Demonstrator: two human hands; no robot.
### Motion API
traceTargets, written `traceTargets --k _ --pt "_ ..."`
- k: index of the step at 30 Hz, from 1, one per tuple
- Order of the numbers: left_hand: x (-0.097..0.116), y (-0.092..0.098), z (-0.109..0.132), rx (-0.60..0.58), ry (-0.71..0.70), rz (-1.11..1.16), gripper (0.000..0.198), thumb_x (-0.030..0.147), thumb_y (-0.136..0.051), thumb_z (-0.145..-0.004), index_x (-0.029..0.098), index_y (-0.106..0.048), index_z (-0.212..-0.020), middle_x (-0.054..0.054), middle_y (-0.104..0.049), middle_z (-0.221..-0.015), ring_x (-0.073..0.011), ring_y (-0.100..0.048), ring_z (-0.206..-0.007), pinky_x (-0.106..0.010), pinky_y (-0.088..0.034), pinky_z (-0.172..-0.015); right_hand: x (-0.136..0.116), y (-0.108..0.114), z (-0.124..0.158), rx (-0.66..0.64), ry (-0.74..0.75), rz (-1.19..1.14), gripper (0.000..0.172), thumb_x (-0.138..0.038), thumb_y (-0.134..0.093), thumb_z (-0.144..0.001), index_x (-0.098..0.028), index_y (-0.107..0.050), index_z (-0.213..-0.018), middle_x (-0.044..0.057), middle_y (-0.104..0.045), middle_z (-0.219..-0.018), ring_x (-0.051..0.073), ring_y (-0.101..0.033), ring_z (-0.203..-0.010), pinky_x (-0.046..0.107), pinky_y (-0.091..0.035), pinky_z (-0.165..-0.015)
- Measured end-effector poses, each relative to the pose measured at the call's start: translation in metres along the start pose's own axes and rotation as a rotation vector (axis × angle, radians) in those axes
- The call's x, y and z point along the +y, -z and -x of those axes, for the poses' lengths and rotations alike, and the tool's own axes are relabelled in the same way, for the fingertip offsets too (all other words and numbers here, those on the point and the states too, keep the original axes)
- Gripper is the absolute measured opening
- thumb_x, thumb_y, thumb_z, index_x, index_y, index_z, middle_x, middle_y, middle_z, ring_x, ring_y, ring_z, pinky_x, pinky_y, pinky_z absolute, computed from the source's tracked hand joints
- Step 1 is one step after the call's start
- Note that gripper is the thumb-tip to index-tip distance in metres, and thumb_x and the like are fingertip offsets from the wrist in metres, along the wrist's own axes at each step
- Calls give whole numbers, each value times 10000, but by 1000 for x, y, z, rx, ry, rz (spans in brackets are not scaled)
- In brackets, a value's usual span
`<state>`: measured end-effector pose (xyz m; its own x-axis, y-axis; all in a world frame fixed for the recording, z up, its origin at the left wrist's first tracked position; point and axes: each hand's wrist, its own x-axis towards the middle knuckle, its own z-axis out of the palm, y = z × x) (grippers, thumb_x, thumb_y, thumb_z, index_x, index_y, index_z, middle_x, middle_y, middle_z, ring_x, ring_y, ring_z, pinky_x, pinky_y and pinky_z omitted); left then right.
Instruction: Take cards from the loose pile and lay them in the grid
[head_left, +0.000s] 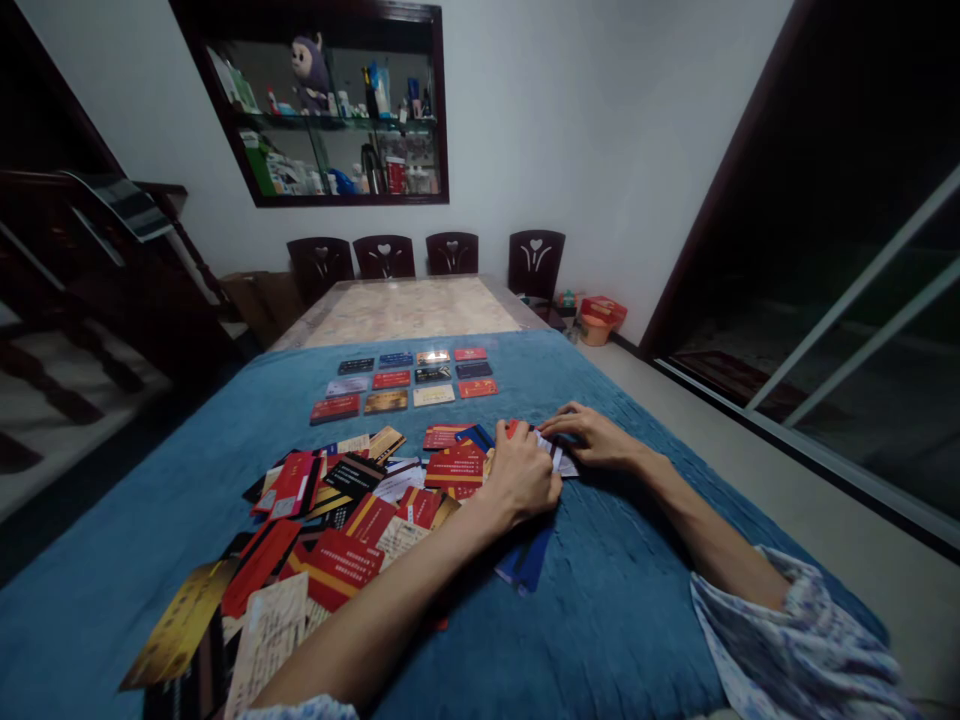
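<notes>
Many bank-style cards lie in a loose heap [330,570] on a blue cloth, red, black, gold and white ones overlapping. At the heap's right end my left hand [525,475] has its fingers curled down over several cards; its palm side is hidden. A white card [557,452] sticks out between my two hands. My right hand [596,437] reaches in from the right, fingers extended and lightly bent, the tips at the edge of these cards. Blue cards [529,560] show below my left hand. Beyond the heap, small card stacks [391,380] stand in three rows.
The blue cloth [615,610] covers the near part of a long table with a marble-look top [420,308]. Dark chairs [453,254] stand at the far end. A wall shelf [349,120] holds bottles and a plush toy. An orange bucket [596,328] stands on the floor.
</notes>
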<state>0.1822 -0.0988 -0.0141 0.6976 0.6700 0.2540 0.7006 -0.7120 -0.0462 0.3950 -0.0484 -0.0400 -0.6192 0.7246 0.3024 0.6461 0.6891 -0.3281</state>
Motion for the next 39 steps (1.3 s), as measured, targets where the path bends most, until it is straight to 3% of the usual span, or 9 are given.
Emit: traceTargets --k 7,17,27,32,39 --pt "-3 6 -3 -23 23 29 337 324 -474 -915 116 -734 -965 -185 -718 -1020 -319 -554 -1062 -503 -397 -908 1 -1 -1 62 -17 -28 457 -37 -527 -749 -228 -757 -1095 66 -751 -1086 231 -583 -1027 415 -502 -927" --pt "-12 20 -8 -57 108 125 243 195 -458 -919 135 -694 -925 -148 -736 -989 -287 -591 -1015 -427 -425 -877 -3 2 -2 155 -48 -74 237 -143 -553 -861 -215 -757 -957 75 -728 -925 217 -602 -950 378 -509 -876" --pt "-28 9 -10 -26 202 173 287 78 -450 -872 159 -658 -1053 -116 -727 -1036 -259 -588 -1034 -382 -440 -874 -5 -1 -3 208 -127 -42 174 -180 -574 -869 -186 -706 -982 86 -672 -940 193 -625 -868 321 -506 -800" --pt "-29 7 -9 23 242 161 445 50 -443 -857 174 -556 -1269 -120 -703 -1047 -251 -599 -1004 -366 -441 -866 -3 -5 -3 254 -149 -41 229 -168 -591 -838 -204 -633 -1061 69 -669 -945 197 -627 -854 328 -493 -800" --pt "-31 2 -8 15 252 136 342 82 -428 -879 180 -558 -1179 -107 -707 -982 -255 -599 -962 -350 -421 -827 -6 -6 -3 235 -186 -9 227 -183 -570 -850 -208 -575 -1076 60 -675 -910 187 -622 -811 299 -468 -763"
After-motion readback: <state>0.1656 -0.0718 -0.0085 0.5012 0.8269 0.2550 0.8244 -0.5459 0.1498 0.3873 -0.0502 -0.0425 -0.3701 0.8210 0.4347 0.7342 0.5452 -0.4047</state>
